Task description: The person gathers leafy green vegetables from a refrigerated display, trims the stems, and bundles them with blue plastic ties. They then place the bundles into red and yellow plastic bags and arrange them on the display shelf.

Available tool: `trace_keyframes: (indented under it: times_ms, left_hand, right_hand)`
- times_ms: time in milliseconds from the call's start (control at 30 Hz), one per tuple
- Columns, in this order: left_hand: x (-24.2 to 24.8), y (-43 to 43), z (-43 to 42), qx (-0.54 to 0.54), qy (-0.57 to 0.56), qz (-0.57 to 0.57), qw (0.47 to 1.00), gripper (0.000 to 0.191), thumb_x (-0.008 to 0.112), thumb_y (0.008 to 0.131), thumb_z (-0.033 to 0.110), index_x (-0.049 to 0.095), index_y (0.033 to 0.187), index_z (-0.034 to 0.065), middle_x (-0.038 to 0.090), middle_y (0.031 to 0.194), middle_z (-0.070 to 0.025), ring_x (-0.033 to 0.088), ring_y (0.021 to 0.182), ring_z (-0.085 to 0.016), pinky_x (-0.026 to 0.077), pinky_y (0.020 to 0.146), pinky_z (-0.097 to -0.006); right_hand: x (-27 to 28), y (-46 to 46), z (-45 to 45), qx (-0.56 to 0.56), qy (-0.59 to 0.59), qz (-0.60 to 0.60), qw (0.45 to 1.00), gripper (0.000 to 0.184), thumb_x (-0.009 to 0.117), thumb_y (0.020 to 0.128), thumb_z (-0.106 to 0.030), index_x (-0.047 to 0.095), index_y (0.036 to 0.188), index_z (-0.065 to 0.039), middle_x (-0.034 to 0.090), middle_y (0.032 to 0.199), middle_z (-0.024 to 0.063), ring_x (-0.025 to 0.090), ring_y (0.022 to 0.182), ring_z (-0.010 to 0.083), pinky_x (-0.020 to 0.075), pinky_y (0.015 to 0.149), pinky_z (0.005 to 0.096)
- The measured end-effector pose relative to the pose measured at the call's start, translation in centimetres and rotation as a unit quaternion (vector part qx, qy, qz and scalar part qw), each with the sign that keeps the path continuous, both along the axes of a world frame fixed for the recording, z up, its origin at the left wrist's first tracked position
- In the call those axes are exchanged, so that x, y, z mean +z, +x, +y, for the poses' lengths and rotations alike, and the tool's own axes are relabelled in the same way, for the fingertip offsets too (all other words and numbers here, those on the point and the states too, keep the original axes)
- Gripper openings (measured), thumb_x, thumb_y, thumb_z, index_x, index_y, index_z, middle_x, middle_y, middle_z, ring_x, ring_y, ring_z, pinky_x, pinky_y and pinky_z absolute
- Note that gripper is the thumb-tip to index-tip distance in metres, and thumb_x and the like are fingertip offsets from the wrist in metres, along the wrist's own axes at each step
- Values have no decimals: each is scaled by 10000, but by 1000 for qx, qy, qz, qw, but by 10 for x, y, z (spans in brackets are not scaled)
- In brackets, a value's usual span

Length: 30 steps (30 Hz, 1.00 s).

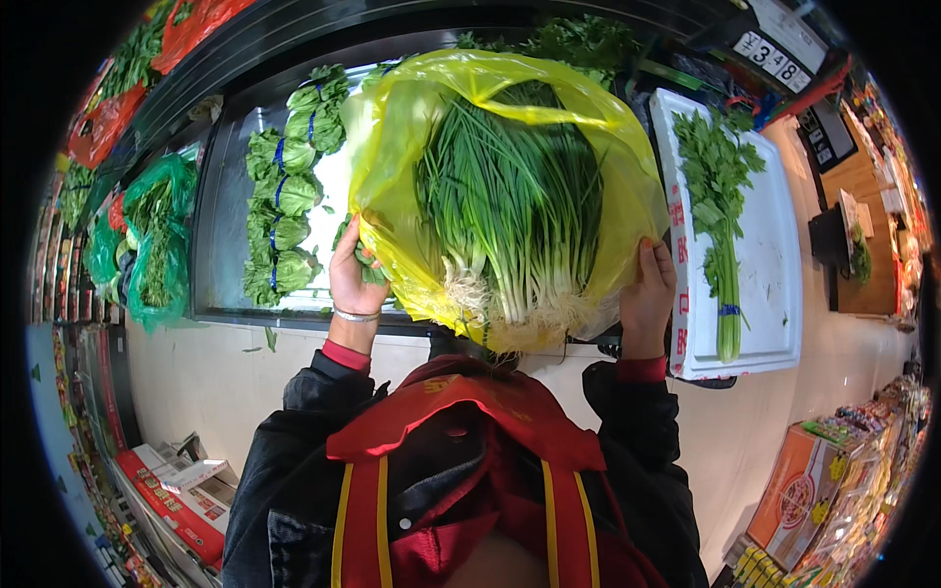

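A yellow plastic bag (397, 154) lies spread wide in front of me, full of green onions (514, 198) with their white roots towards my body. My left hand (356, 272) grips the bag's left edge between thumb and fingers. On the other side my right hand (648, 275) pinches the right edge of the bag. Rows of lettuce bundles (294, 191) tied with blue bands lie left of the bag on the display. To the right, a celery bunch (724, 257) with a blue band rests in a white foam box (779, 294).
The dark rim of the display stand (202, 242) runs around the lettuce. Green plastic bags of vegetables (158, 250) hang further left. Cardboard boxes (176, 500) stand on the floor at the lower left, and an orange carton (801, 492) at the lower right. A price sign (772, 60) is at the upper right.
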State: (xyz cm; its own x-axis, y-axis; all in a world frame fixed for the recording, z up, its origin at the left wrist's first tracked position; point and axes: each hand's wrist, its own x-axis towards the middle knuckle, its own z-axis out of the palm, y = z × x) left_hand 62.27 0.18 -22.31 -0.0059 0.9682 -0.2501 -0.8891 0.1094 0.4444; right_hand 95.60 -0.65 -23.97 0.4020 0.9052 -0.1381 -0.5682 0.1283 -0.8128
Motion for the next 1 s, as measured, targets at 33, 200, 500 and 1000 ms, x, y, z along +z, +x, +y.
trace_keyframes:
  times_ms: [33, 200, 500, 1000]
  left_hand:
    - [-10, -4, -4, 7, -34, 17, 999, 161, 453, 939, 190, 553, 983, 72, 515, 685, 37, 378, 498, -50, 322, 430, -179]
    - [-25, -14, -25, 14, -43, 101, 994, 195, 451, 930, 170, 541, 1070, 68, 588, 840, -1, 406, 520, -47, 320, 434, -174]
    - [0, -61, 29, 37, 5, -17, 999, 196, 468, 920, 218, 585, 881, 65, 460, 582, 69, 374, 457, -33, 316, 422, -162]
    - [-9, -59, 32, -111, 32, -58, 992, 219, 476, 885, 152, 547, 1033, 7, 598, 854, -62, 537, 610, -85, 443, 495, -174]
  right_hand:
    - [-8, -1, -2, 26, -33, -103, 994, 117, 517, 899, -71, 596, 955, -7, 580, 866, 9, 518, 778, 67, 407, 704, 204]
    - [-39, -9, -35, -39, 27, -661, 749, 72, 536, 834, -7, 584, 886, 2, 564, 787, 108, 541, 731, 137, 437, 672, 281]
    - [40, -93, -24, 61, 98, -317, 941, 126, 509, 871, -13, 615, 909, 44, 590, 842, 62, 550, 769, 125, 416, 689, 230]
    - [-210, -75, -68, 18, -224, -385, 895, 322, 504, 870, -144, 511, 1146, 21, 513, 1124, 109, 504, 1018, 184, 426, 830, 314]
